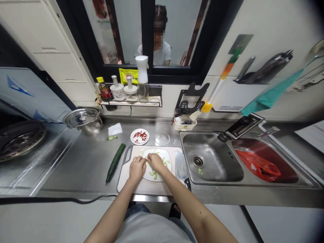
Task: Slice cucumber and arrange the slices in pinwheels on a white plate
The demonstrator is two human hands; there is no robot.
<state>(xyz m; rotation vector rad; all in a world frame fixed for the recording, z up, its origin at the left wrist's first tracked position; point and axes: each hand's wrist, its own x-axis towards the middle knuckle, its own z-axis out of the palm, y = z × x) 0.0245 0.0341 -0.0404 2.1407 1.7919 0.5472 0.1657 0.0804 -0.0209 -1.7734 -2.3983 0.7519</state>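
A white plate (pixel 164 174) with groups of thin cucumber slices (pixel 153 174) set around it rests on a cutting board (pixel 128 182). Over its upper left edge my left hand (pixel 137 167) and my right hand (pixel 156 162) come together, fingers closed at the tips. A bit of pale green cucumber shows between them; the fingers partly hide it. Right of the plate lies a kitchen knife (pixel 180 165), blade on the board and dark handle toward me. A whole cucumber (pixel 115 164) lies left of the board, apart from both hands.
Behind the board stands a small plate of red chopped pieces (pixel 140 136). A lidded pot (pixel 84 120) is at the back left. The double sink (pixel 212 155) lies to the right, with a red plastic bag (pixel 260 166) in its far basin. Another person (pixel 162 50) shows in the window.
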